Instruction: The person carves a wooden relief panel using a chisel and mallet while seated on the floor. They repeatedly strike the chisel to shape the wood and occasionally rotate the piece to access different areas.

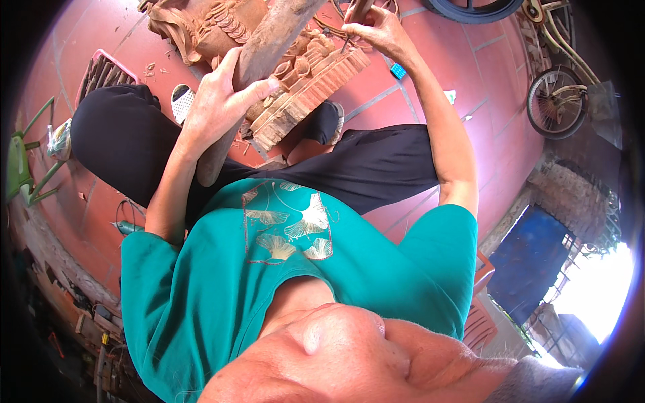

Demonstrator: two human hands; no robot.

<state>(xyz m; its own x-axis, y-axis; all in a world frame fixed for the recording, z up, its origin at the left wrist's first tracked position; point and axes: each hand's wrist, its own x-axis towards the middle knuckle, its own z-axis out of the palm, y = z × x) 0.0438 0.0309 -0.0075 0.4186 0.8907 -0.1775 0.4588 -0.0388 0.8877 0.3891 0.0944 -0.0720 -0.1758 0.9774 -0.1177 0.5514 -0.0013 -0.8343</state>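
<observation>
Woodcarving (295,80): left hand (218,101) clenches mallet (259,60), right hand (376,30) grips chisel (356,20); a glancing strike could chip detail.

Outdoor yard workshop, woodcarving. Evidence: red-tiled floor (484,101) w/ wood chips round carved wooden block (295,74). Bicycle wheel (556,102) right of block, by brick wall; tools and clutter along edge far left of block. Daylight, open sky beyond.

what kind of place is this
Probably an outdoor home courtyard used as a woodcarving spot: a red tiled floor, a parked bicycle, and a carved wooden sculpture worked with a mallet and chisel.
</observation>
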